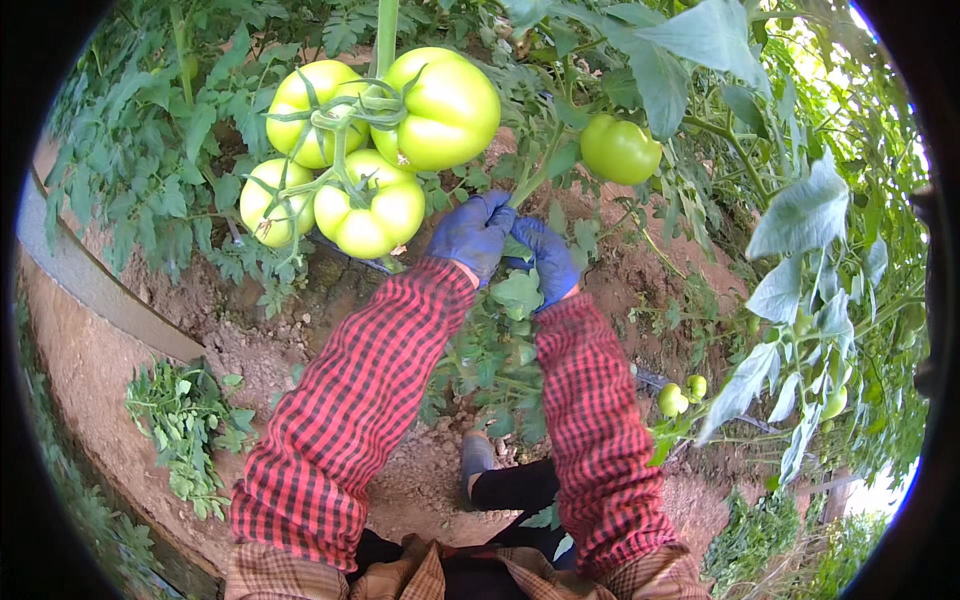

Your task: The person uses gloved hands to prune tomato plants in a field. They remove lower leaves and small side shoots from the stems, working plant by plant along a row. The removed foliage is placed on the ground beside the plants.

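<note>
Both my hands wear blue gloves and meet at a tomato plant stem [531, 180] near the middle of the view. My left hand [475, 231] has its fingers closed around the lower part of the stem. Close beside it on the right, my right hand [546, 259] is curled at leafy shoots; its fingertips are partly hidden, so its grip is unclear. A cluster of several large green tomatoes [369, 202] hangs above and left of my hands. Another green tomato [620, 149] hangs to the upper right.
Tomato foliage [799, 210] hangs close on the right, with small green tomatoes [673, 400] lower down. Cut leafy shoots [184, 427] lie on the soil at left, near a curved grey strip [105, 281]. A shoe [476, 457] stands on the soil below my hands.
</note>
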Demonstrator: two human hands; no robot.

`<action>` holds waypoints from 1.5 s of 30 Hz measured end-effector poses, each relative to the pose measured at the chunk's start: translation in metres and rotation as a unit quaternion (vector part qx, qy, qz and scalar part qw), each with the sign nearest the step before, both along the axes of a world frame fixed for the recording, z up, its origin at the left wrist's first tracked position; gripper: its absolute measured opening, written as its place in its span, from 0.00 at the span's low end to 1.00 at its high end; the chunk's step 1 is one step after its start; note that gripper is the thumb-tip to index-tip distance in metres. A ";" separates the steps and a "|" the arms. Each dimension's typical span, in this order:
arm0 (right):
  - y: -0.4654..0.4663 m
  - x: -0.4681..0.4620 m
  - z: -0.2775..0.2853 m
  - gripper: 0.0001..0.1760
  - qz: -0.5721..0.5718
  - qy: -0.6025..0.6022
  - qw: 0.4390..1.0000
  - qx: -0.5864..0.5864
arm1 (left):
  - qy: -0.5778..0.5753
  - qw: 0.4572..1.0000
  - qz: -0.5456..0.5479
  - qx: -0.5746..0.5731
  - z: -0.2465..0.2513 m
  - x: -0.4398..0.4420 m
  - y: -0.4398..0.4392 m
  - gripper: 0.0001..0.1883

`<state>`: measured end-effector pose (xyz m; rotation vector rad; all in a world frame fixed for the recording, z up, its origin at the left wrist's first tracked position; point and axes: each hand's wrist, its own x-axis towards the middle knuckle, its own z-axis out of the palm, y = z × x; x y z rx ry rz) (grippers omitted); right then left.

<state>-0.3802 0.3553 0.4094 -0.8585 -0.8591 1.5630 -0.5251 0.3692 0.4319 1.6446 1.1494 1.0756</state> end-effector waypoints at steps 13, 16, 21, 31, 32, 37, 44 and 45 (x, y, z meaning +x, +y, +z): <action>-0.003 -0.013 -0.054 0.15 -0.168 0.223 0.954 -0.108 | -0.135 0.987 -0.044 -0.073 -0.015 0.005 0.010 0.11; 0.000 0.034 -0.065 0.13 -0.379 0.043 0.924 -0.033 | -0.126 0.987 -0.068 -0.078 -0.007 0.009 0.004 0.12; -0.016 0.029 0.058 0.21 -0.519 -0.292 0.743 0.307 | -0.176 0.979 -0.080 -0.068 -0.001 0.009 -0.001 0.12; 0.009 0.055 0.088 0.15 -0.288 -0.595 0.632 0.404 | -0.220 0.966 -0.106 -0.082 -0.009 0.010 0.000 0.12; 0.008 0.057 0.092 0.15 -0.271 -0.573 0.668 0.391 | -0.197 0.971 -0.107 -0.085 -0.009 0.012 0.001 0.10; 0.015 0.051 0.098 0.15 -0.260 -0.640 0.543 0.477 | -0.161 0.982 -0.079 -0.062 -0.021 0.007 0.005 0.10; 0.009 0.035 0.082 0.08 -0.281 -0.570 0.678 0.369 | -0.189 0.976 -0.057 -0.096 -0.016 0.008 0.000 0.09; 0.009 0.030 0.082 0.08 -0.293 -0.585 0.666 0.358 | -0.170 0.979 -0.054 -0.102 -0.013 0.006 0.000 0.08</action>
